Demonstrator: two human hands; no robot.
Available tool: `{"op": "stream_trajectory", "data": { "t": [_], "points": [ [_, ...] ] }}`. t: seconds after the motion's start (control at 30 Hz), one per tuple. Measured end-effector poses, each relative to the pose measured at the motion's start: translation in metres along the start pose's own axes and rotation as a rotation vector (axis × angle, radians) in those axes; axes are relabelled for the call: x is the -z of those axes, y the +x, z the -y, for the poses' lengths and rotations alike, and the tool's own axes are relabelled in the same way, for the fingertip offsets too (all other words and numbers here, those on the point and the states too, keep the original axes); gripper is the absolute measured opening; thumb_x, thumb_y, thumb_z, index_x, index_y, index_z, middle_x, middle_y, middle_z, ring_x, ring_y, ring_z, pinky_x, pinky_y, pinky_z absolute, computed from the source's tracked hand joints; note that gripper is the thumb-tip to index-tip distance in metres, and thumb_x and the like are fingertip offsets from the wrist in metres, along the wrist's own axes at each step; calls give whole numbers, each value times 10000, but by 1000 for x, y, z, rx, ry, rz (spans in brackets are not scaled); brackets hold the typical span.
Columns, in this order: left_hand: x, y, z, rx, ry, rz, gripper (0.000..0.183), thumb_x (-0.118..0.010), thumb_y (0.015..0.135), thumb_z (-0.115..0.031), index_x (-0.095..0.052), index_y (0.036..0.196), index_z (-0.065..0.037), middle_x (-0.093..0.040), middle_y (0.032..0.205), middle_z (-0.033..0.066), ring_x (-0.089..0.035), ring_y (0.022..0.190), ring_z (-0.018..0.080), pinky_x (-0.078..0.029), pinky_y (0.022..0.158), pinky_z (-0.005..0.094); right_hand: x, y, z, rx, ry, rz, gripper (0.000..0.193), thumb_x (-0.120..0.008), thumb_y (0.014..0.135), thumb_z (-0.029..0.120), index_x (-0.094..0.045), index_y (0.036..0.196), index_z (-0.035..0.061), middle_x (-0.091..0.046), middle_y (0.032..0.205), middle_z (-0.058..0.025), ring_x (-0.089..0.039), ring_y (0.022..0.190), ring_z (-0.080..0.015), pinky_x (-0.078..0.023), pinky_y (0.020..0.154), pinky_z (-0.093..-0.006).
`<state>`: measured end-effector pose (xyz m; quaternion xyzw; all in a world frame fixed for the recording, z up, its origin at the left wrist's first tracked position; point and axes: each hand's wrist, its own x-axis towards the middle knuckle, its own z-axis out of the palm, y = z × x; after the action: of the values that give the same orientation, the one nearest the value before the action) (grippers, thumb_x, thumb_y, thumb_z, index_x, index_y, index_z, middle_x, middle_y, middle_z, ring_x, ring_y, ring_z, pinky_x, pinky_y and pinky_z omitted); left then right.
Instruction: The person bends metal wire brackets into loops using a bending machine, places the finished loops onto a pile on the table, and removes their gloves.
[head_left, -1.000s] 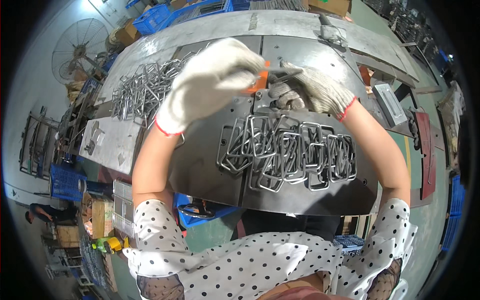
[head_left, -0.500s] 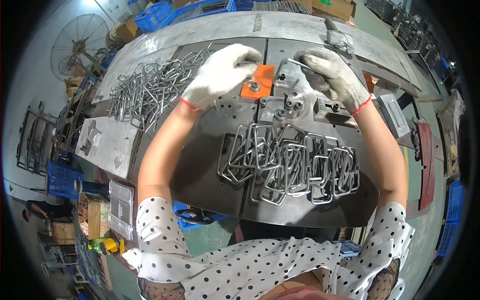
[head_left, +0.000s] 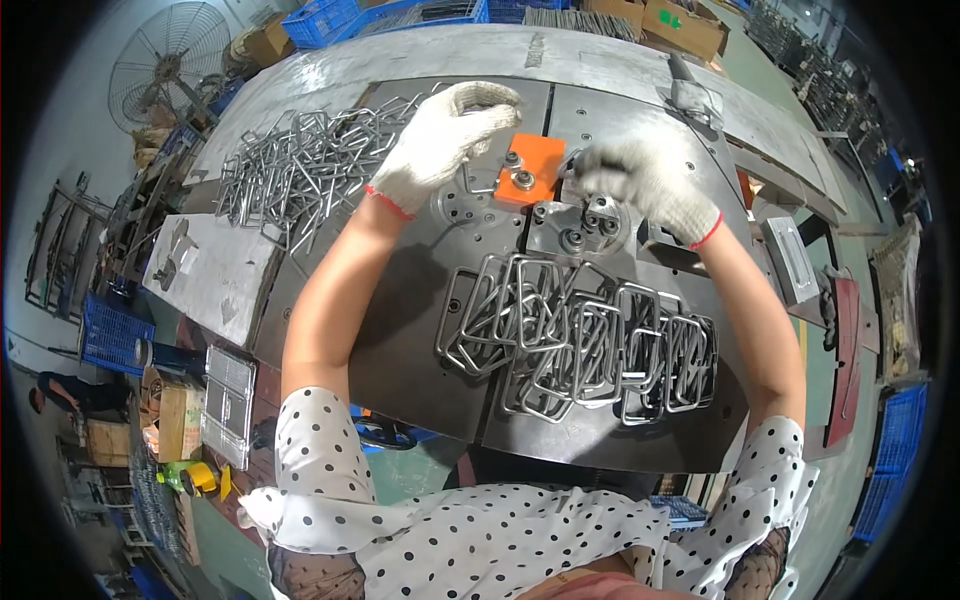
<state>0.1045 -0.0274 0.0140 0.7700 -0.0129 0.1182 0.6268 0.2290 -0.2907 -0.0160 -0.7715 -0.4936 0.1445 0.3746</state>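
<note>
Below the left hand (head_left: 436,142), a rod end (head_left: 482,190) points right.

We're seeing the gloved left hand (head_left: 437,145) curling just left of the orange block (head_left: 543,160), a bent rod (head_left: 482,190) showing below it; grip unclear. We're marking the gloved right hand (head_left: 655,185) as blurred, hovering by the bolted fixture (head_left: 549,237). Wire frames (head_left: 585,345) are lying heaped nearer the body; more bent pieces (head_left: 310,175) are lying tangled at left.

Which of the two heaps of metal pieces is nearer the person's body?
The right heap, toward the table's near edge; the other heap lies farther, left of the left hand.
</note>
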Motion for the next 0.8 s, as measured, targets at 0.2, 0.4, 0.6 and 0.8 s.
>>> {"op": "stream_trajectory", "data": {
  "t": [0.2, 0.4, 0.6, 0.8],
  "points": [
    [-4, -1, 0, -7, -35, 15, 342, -717, 976, -178, -654, 1272, -20, -712, 1114, 48, -491, 713, 4, -402, 608, 162, -6, -12, 2, 76, -101, 73, 234, -726, 965, 223, -720, 1123, 50, -741, 1003, -153, -704, 950, -269, -553, 864, -382],
    [-11, -7, -4, -5, -47, 11, 310, -712, 990, -213, -666, 1245, -43, -694, 1023, 12, -483, 683, -2, -378, 574, 154, 15, -4, -27, 95, -547, -106, 305, -650, 991, 239, -687, 1226, 49, -711, 1142, -179, -675, 1052, -362, -533, 922, -419],
    [-26, 3, -1, -6, -165, 21, 301, -693, 1020, -298, -679, 1191, -51, -646, 915, -15, -490, 667, 4, -378, 562, 154, 8, -1, -66, 102, -744, -42, 402, -585, 958, 55, -642, 1354, 96, -641, 1355, -146, -622, 1195, -375, -499, 1034, -440],
    [-66, 19, -12, 11, -163, 114, 267, -660, 1041, -274, -683, 1177, -45, -658, 908, -6, -496, 661, 7, -382, 560, 154, 5, 2, -81, 197, -774, -73, 458, -584, 928, 34, -632, 1374, 126, -640, 1358, -152, -628, 1187, -380, -514, 1006, -442]
  ]
}}
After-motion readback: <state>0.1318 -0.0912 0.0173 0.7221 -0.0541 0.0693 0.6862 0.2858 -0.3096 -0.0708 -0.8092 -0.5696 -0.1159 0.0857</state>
